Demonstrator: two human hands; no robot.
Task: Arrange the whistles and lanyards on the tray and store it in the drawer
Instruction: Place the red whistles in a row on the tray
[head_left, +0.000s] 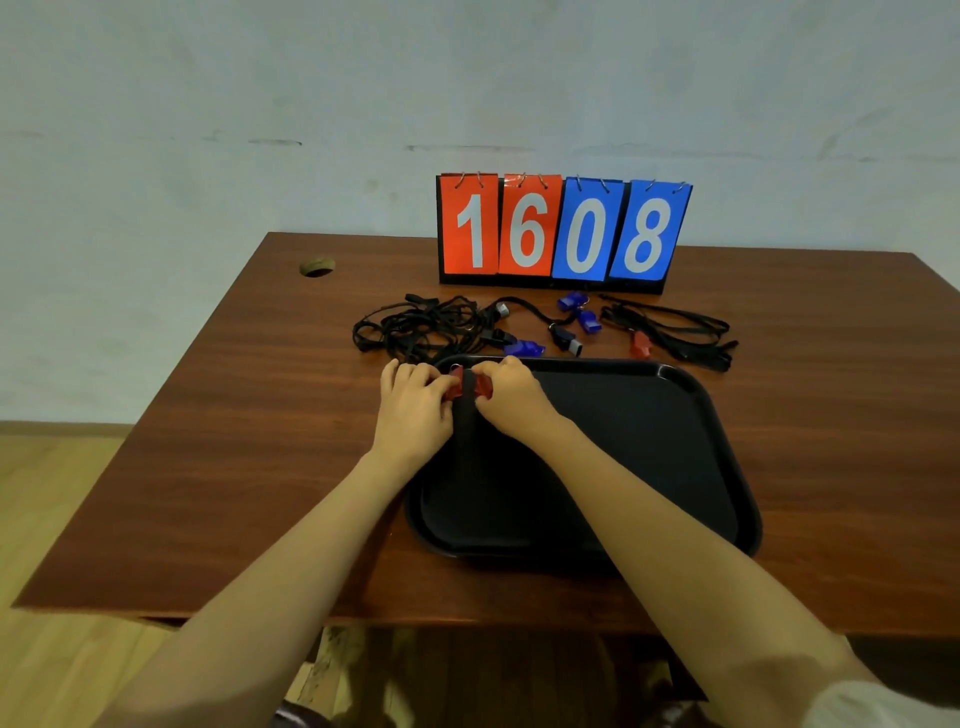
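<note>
A black tray (675, 467) lies on the brown table. At its far left corner my left hand (415, 410) and my right hand (511, 397) both hold a red whistle (485, 385). A black lanyard (470, 431) is wrapped around the whistle and hangs down onto the tray. Behind the tray lie a tangle of black lanyards (421, 327), blue whistles (524, 347) (589, 319), a black whistle (566, 340), another red whistle (640, 344) and more lanyards (685, 332).
A flip scoreboard (563, 231) reading 1608 stands at the table's far edge by the wall. A round cable hole (317, 266) is at the far left of the table (234, 441). Wooden floor shows to the left and below.
</note>
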